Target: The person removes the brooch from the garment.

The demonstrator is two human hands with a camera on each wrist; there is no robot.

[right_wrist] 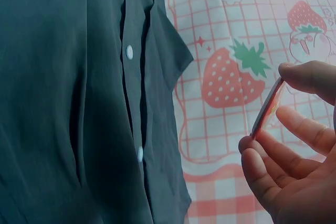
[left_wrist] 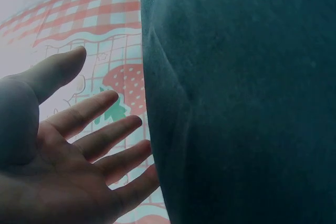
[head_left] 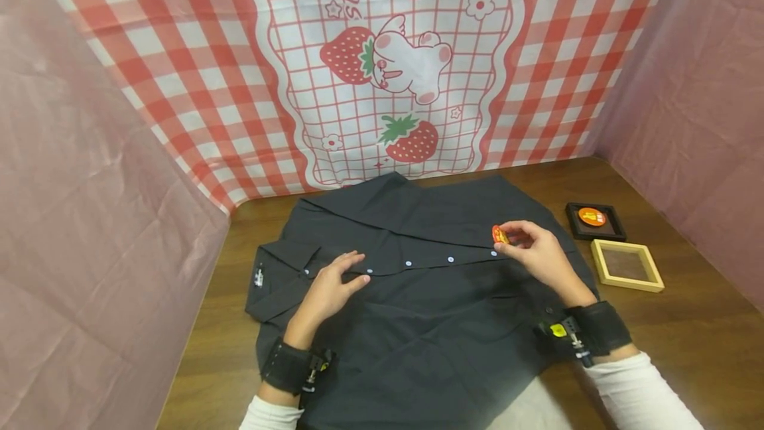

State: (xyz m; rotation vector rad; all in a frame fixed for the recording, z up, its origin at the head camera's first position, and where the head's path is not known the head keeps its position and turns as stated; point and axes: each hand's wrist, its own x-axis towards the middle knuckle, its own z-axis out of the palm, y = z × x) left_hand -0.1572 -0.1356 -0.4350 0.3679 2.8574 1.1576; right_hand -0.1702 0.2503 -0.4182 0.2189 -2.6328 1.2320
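A dark button-up shirt [head_left: 430, 310] lies spread on the wooden table, its collar to the left and a row of white buttons across it. My right hand [head_left: 540, 254] pinches a small round red-and-yellow badge [head_left: 500, 235] by its edge, above the shirt's right part. In the right wrist view the badge [right_wrist: 269, 106] appears edge-on between thumb and fingertips. Over the left part of the shirt, near the buttons by the collar, my left hand [head_left: 334, 287] has its fingers extended. Nothing is in that hand [left_wrist: 89, 166] in the left wrist view.
At the table's right stand a small black square tray [head_left: 615, 227] holding an orange round badge [head_left: 592, 217], and a light wooden square tray [head_left: 629, 284] just in front of it. A strawberry-patterned checked cloth [head_left: 286, 98] hangs behind; pink cloths [head_left: 95, 251] hang at the sides.
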